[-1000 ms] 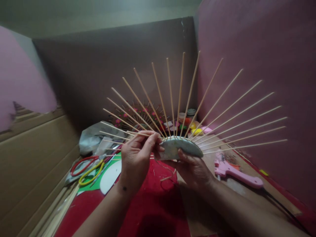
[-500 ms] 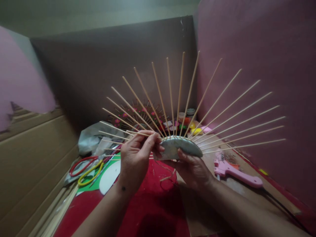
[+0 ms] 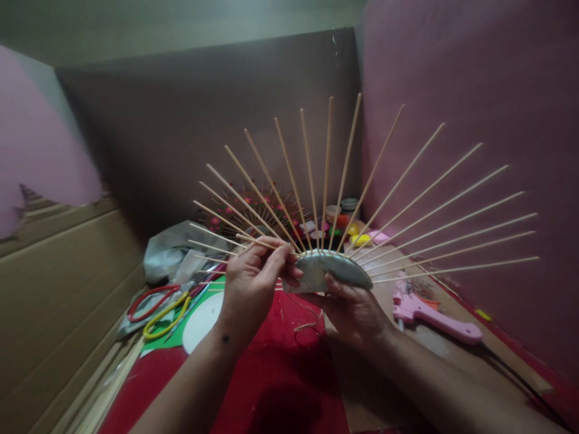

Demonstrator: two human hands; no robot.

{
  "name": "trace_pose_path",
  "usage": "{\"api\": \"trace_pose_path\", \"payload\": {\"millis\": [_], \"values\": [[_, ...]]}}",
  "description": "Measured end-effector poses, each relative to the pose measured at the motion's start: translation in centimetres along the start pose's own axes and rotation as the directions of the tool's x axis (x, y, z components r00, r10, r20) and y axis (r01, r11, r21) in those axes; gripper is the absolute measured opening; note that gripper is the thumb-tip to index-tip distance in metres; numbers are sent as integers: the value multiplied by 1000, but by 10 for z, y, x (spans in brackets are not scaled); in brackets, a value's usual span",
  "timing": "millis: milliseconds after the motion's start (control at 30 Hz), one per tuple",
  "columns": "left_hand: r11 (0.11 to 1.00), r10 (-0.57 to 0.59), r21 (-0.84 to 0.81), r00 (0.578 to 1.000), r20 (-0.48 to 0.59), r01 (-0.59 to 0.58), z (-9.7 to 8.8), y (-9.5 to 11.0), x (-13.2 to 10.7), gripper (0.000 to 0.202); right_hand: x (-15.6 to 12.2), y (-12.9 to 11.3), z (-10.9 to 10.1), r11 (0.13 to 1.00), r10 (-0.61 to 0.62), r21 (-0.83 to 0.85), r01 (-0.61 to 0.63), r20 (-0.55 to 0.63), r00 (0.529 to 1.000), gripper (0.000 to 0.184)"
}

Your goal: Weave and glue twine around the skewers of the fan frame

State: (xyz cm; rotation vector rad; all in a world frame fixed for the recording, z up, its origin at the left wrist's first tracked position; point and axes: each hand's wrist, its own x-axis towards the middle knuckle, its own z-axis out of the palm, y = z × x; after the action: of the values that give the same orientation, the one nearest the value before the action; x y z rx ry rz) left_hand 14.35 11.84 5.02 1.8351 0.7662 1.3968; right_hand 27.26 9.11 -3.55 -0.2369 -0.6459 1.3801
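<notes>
A rounded, pale grey disc (image 3: pixel 337 269) is held up in the middle, with thin wooden sticks (image 3: pixel 329 163) fanning out from its edge. My right hand (image 3: pixel 357 307) grips the disc from below, thumb on its near face. At the disc's left edge, my left hand (image 3: pixel 256 277) pinches a wooden stick (image 3: pixel 257 240) between thumb and fingers. That stick's inner end is hidden by the fingertips. Loose brown twine (image 3: pixel 310 326) hangs below the disc, between the hands.
A pink glue gun (image 3: pixel 438 319) with a black cord lies at right. Red-and-yellow-handled tools (image 3: pixel 169 316) and a white disc (image 3: pixel 201 319) lie at left on green sheet. Behind stands a flowered stick fan (image 3: pixel 244 208), near small jars (image 3: pixel 349 206). Cardboard (image 3: pixel 63 283) borders the left.
The fan of sticks has tilted slightly, its right-hand sticks reaching further right and the left ones shifting a little inward. Both hands keep their grip.
</notes>
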Motion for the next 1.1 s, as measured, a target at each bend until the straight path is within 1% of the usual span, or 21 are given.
{"api": "trace_pose_path", "payload": {"millis": [233,367,500,667,867,967,1100], "values": [[998,-35,-42,999,13,36,-1,2,2,13,-2,-2,2,1000,-22,-15,22,4,1000,24],[998,-36,-44,999,30,37,0,2,2,12,-3,-1,2,1000,-19,-7,18,-23,1000,24],[997,-42,-57,999,20,43,1,0,1,11,-3,-1,4,999,-12,-41,11,-29,1000,26],[986,-74,-149,997,25,77,1,1,2,12,-2,-6,6,1000,-10,-18,10,4,1000,24],[985,24,-166,996,-81,-38,-1,9,-4,12,-2,-11,10,999,-38,20,37,51,998,18],[988,53,-138,995,-90,-65,1,11,-8,9,-2,-10,10,999,-30,30,28,85,996,17],[992,62,-107,996,-70,-70,4,9,-9,9,-2,-9,9,999,-37,34,35,68,997,17]]}}
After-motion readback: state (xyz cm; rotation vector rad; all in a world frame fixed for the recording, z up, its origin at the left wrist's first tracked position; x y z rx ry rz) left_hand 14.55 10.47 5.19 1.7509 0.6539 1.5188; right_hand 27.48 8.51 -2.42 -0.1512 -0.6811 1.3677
